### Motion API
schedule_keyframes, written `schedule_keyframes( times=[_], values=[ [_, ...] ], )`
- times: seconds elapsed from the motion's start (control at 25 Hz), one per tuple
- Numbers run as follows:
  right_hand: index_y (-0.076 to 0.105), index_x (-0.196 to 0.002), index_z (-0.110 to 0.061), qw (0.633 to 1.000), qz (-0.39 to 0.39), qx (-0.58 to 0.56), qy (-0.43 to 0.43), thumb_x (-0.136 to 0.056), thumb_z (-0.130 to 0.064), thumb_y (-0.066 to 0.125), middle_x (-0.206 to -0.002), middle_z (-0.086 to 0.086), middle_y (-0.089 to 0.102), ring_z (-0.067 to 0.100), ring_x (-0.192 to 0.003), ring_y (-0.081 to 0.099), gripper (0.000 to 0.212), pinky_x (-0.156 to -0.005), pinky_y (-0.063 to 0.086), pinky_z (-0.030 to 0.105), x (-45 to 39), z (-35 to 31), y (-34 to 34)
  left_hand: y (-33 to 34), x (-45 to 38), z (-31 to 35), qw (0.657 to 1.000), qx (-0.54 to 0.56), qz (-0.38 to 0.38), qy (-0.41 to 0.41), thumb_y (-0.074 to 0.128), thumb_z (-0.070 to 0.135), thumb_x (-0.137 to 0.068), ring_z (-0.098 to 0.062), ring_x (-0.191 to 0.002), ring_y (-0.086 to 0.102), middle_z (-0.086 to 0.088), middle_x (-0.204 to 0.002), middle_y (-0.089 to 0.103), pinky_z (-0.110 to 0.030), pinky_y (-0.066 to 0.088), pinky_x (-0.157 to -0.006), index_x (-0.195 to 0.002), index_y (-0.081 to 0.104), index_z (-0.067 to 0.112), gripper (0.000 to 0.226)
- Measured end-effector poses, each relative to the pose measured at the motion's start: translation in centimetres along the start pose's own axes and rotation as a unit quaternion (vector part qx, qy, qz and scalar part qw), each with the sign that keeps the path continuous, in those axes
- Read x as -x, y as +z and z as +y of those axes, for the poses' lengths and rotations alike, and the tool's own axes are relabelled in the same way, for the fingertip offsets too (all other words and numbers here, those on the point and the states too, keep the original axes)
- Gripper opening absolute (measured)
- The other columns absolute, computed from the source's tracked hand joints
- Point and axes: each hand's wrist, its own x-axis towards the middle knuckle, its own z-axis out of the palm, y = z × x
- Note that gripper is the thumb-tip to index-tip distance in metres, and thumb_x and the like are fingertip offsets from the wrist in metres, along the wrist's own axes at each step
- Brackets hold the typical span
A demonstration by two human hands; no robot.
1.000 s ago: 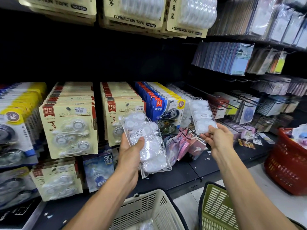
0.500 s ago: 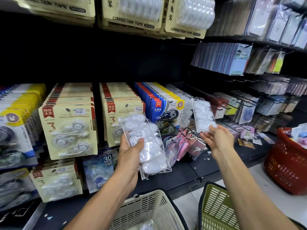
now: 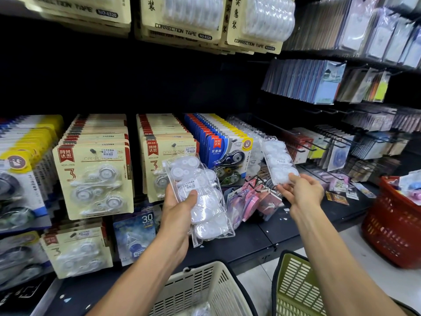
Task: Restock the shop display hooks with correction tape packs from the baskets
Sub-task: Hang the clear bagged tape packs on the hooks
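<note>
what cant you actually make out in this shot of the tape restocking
Head view only:
- Whether the single clear pack in the right hand is already on its hook: the pack hides the hook tip.
- How many packs the left hand holds in its stack of clear packs: they overlap.
- The cream basket contents: cut off by the bottom edge.
- The sticker print: too small.

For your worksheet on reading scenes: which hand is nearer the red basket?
Right. The right hand is just left of the red basket; the left hand is farther left, holding clear packs.
</note>
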Motion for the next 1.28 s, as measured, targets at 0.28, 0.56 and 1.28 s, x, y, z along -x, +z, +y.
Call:
schedule_keyframes(
  times=[0.28, 0.56, 1.28],
  values=[
    [0.052, -0.096, -0.010, 0.995, 0.007, 0.044, -0.093, -0.097, -0.012, 0.065, -0.073, 0.012, 0.054, 0.014, -0.055, 0.052, 0.013, -0.046, 0.058, 0.027, 0.2, 0.8, 0.3, -0.1, 0.0, 0.0, 1.000, -0.007, 0.003, -0.006, 0.051, 0.000, -0.102, -0.027, -0.113, 0.067, -0.002, -0.126, 0.071, -0.044, 0.055, -0.094, -0.125, 0.058, 0.033, 0.040],
    [0.039, -0.151, -0.028, 0.959, -0.200, 0.199, 0.033, -0.100, -0.008, 0.053, -0.120, -0.002, 0.055, 0.022, -0.102, 0.061, 0.056, -0.089, 0.058, 0.042, 0.9, 0.2, 0.8, -0.1, 0.0, -0.1, 1.000, -0.008, 0.002, -0.006, 0.050, -0.001, -0.102, -0.022, -0.100, 0.068, -0.006, -0.127, 0.070, -0.035, 0.056, -0.082, -0.132, 0.057, 0.025, 0.040],
    [0.060, -0.107, -0.006, 0.778, -0.510, 0.367, 0.002, -0.091, -0.009, 0.071, -0.063, -0.003, 0.066, 0.013, -0.046, 0.058, 0.020, -0.039, 0.046, 0.021, 6.9, 1.1, 3.1, -0.3, 0.0, 0.5, 1.000, 0.015, -0.002, 0.026, 0.062, -0.003, -0.095, -0.022, -0.091, 0.076, -0.001, -0.101, 0.080, -0.047, 0.062, -0.082, -0.138, 0.059, 0.026, 0.052]
  ],
)
